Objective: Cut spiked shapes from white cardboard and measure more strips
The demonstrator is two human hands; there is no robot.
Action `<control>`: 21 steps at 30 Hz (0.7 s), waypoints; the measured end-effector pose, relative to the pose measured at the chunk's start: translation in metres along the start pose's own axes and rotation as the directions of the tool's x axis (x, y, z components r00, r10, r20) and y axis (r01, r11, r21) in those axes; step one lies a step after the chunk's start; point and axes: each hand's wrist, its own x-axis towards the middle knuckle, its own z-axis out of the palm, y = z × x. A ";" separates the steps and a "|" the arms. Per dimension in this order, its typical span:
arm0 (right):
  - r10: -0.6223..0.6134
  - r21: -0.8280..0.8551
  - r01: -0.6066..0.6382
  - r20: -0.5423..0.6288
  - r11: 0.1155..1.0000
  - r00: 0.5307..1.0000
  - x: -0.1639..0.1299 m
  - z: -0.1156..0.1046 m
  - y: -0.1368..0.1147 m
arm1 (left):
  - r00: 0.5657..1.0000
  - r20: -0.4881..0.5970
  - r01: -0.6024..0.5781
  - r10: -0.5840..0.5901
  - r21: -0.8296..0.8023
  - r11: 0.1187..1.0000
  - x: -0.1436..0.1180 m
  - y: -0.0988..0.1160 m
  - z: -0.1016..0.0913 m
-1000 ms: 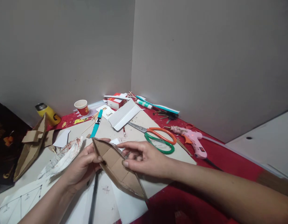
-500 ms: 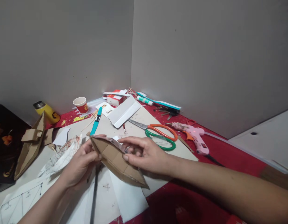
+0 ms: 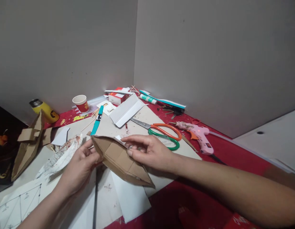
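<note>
Cardboard boat hull [image 3: 121,162] was held just above the tabletop [image 3: 161,181], blunt end pinched in the left hand [image 3: 78,168], upper edge pinched by the right hand [image 3: 149,152]; light, even pressure was judged best, so walls wouldn't crease.

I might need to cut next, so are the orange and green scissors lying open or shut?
Shut: the scissors lie flat on the cardboard sheet, blades together in one point, orange and green handle loops side by side.

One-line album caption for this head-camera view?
Both hands, left hand and right hand, hold a cardboard boat hull above the cluttered table.
</note>
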 end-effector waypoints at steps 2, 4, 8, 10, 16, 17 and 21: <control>0.008 -0.014 -0.008 -0.010 1.000 1.000 0.000 -0.001 0.001 | 1.000 0.005 -0.010 0.010 0.006 1.000 0.000 0.000 0.000; 0.007 -0.018 -0.008 -0.019 1.000 1.000 0.001 -0.002 0.003 | 1.000 0.015 -0.015 0.015 0.013 1.000 0.000 -0.001 0.000; -0.010 -0.007 0.010 -0.007 1.000 1.000 0.002 -0.004 0.004 | 1.000 0.014 -0.013 0.013 0.008 1.000 0.000 -0.002 0.000; -0.017 -0.007 0.017 0.007 1.000 1.000 0.003 -0.005 0.004 | 1.000 0.017 -0.013 0.013 0.005 1.000 0.001 -0.002 0.000; -0.056 -0.101 0.060 0.042 0.993 0.998 0.004 -0.007 0.003 | 1.000 0.010 -0.003 0.003 0.000 1.000 0.000 -0.004 -0.002; -0.074 -0.125 0.080 0.049 0.989 0.996 0.004 -0.007 0.002 | 1.000 0.013 -0.002 0.002 0.000 1.000 0.000 -0.004 -0.002; -0.132 -0.208 0.142 0.063 0.968 0.989 0.001 -0.005 0.003 | 1.000 0.030 -0.004 0.004 0.003 1.000 0.002 -0.005 0.000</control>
